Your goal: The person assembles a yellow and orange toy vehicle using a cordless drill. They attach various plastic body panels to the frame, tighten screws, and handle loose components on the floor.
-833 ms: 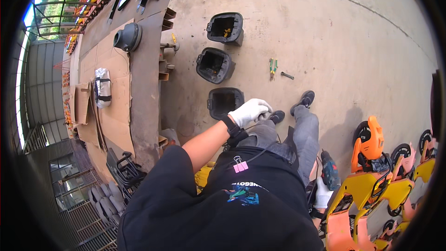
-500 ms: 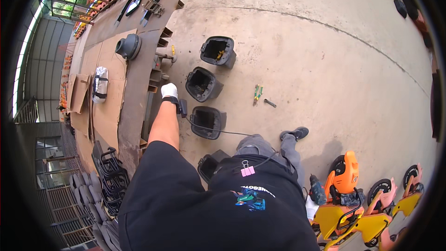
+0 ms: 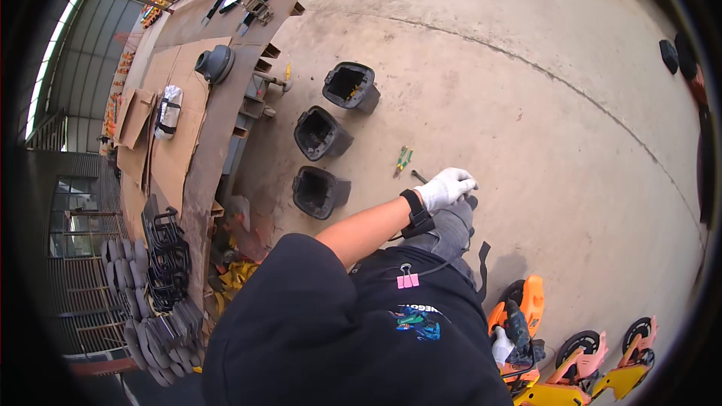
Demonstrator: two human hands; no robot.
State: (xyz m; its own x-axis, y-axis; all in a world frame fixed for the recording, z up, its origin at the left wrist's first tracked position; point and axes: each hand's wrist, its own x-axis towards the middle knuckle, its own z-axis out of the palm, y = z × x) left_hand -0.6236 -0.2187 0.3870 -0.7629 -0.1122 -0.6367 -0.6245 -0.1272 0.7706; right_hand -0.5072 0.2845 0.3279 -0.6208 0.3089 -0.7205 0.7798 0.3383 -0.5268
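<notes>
Looking down in the head view, you are holding your left hand (image 3: 447, 189) over your leg (image 3: 450, 227), with its gloved fingers bent; whether it is gripping anything, I cannot tell. Your right hand (image 3: 502, 346) is grasping the drill (image 3: 517, 323), beside an orange frame (image 3: 534, 297). Pliers (image 3: 403, 162) and a dark tool (image 3: 418, 176) are lying just beyond your left hand; three bins (image 3: 341, 143) are standing to its left.

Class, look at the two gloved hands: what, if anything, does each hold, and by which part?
The right hand holds a power drill, apparently by its handle, though the hold is partly hidden. No object shows in the left hand.
</notes>
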